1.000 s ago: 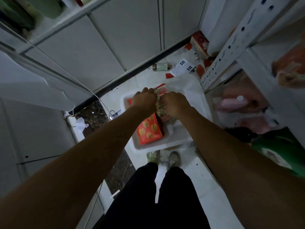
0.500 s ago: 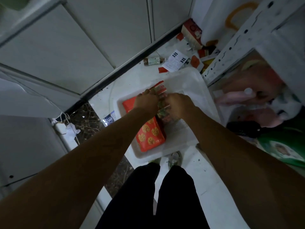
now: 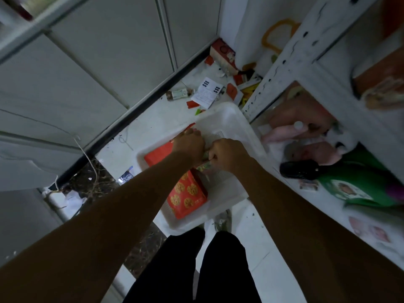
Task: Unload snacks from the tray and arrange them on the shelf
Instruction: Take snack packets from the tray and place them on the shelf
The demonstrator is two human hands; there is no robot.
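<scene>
While a small greenish snack packet is gripped by the right hand, the left hand sits against it, its hold hidden. Below lies a red biscuit pack in the white tray on the floor, beside the shelf.

Small shop or storeroom, slotted metal shelving, packaged goods on its boards, littered tiled floor

Worn kit, seen from above: left hand, right hand and forearms bare.
Black trousers on both legs; pale, grubby shoes past the hems.
</scene>
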